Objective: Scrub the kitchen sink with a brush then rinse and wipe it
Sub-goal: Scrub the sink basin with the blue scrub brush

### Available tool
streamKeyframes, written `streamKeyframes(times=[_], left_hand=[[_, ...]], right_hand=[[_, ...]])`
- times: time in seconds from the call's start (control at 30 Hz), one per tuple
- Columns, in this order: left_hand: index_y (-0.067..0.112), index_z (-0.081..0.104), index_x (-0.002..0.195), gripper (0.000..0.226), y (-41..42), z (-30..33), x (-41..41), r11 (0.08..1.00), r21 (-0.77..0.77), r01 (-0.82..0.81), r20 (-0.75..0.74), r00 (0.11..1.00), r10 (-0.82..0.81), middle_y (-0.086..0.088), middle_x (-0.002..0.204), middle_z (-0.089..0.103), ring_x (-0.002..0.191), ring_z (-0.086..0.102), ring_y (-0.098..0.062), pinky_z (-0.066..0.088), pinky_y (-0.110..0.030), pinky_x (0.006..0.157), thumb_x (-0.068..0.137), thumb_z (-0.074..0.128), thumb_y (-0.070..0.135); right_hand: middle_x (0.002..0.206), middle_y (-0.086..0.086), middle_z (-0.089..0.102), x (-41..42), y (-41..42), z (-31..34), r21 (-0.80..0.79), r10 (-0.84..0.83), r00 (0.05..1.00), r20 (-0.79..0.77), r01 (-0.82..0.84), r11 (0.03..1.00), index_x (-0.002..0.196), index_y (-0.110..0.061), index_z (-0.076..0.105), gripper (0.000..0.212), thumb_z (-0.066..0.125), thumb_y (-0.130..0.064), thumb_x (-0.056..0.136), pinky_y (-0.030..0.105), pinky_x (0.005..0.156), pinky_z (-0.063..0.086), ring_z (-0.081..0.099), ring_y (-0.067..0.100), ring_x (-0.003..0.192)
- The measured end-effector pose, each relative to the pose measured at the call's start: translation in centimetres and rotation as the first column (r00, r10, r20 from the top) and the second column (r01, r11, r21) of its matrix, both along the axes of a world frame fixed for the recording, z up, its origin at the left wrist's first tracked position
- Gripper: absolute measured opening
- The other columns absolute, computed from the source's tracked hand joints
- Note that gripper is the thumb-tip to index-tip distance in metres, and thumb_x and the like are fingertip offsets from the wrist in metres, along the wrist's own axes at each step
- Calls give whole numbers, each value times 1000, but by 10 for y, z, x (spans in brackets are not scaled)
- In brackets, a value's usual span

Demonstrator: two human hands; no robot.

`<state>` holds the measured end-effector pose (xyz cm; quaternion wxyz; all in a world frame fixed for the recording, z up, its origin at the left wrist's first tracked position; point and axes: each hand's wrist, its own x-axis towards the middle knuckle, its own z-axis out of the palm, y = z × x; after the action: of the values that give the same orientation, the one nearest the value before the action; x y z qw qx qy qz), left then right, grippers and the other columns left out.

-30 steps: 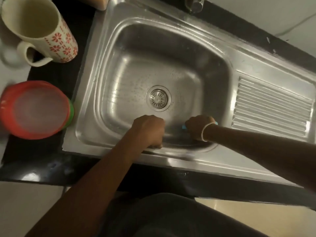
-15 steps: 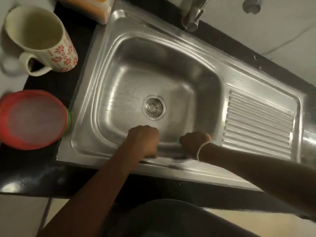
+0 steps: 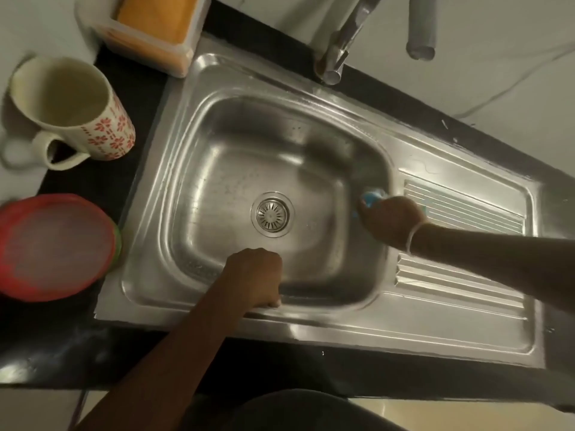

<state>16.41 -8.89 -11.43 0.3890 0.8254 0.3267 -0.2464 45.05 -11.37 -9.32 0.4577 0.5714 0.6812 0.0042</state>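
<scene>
The steel sink (image 3: 193, 98) fills the middle of the head view, with a round drain (image 3: 272, 213) in its basin. My right hand (image 3: 390, 220) grips a light blue brush (image 3: 371, 197) against the basin's right wall, next to the ribbed drainboard (image 3: 460, 209). Most of the brush is hidden under the fingers. My left hand (image 3: 253, 276) is curled over the sink's front rim, fingers hooked into the basin.
A cream mug with red flowers (image 3: 67, 110) and a red-lidded container (image 3: 54, 247) stand on the black counter left of the sink. An orange box (image 3: 152, 29) sits at the back left. The tap (image 3: 339, 48) and a grey pipe (image 3: 420, 26) hang behind.
My right hand has carried the brush from the basin's front wall up along to its right wall. The left hand stays on the front rim. The view has tilted upward.
</scene>
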Motion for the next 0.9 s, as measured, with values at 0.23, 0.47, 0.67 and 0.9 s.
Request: streamKeyframes(times=[0.23, 0.47, 0.67, 0.9], left_hand=[[19, 73, 84, 24, -2, 2, 2, 1000, 1, 25, -9, 1000, -25, 4, 79, 71, 77, 66, -15, 57, -34, 78, 72, 80, 39], [22, 74, 86, 24, -3, 9, 3, 1000, 24, 11, -69, 998, -9, 5, 83, 70, 77, 66, -15, 56, -33, 76, 73, 78, 41], [30, 68, 106, 29, -22, 44, -40, 869, 233, -436, 192, 897, 398, 12, 104, 65, 97, 63, -13, 50, -28, 81, 78, 70, 40], [20, 55, 128, 76, -19, 105, -162, 386, 457, -801, 500, 591, 633, -1, 127, 56, 115, 55, -22, 46, -38, 96, 62, 88, 38]], right_hand=[[96, 11, 68, 10, 79, 43, 167, -104, 978, -183, 135, 977, 132, -22, 49, 41, 34, -47, 103, 34, 65, 53, 70, 34, 83], [106, 8, 70, 3, 25, 17, 151, -185, 967, -173, 211, 966, 134, -22, 50, 38, 32, -37, 105, 33, 61, 42, 70, 35, 94], [110, 6, 70, -43, -46, -11, -236, -605, 505, -616, 614, 753, 112, -23, 67, 50, 44, -59, 87, 31, 87, 51, 67, 27, 100], [89, -10, 65, -172, -19, 38, -305, -311, -54, -949, 406, 861, 115, -15, 67, 22, 50, -16, 101, 30, 76, 46, 58, 6, 76]])
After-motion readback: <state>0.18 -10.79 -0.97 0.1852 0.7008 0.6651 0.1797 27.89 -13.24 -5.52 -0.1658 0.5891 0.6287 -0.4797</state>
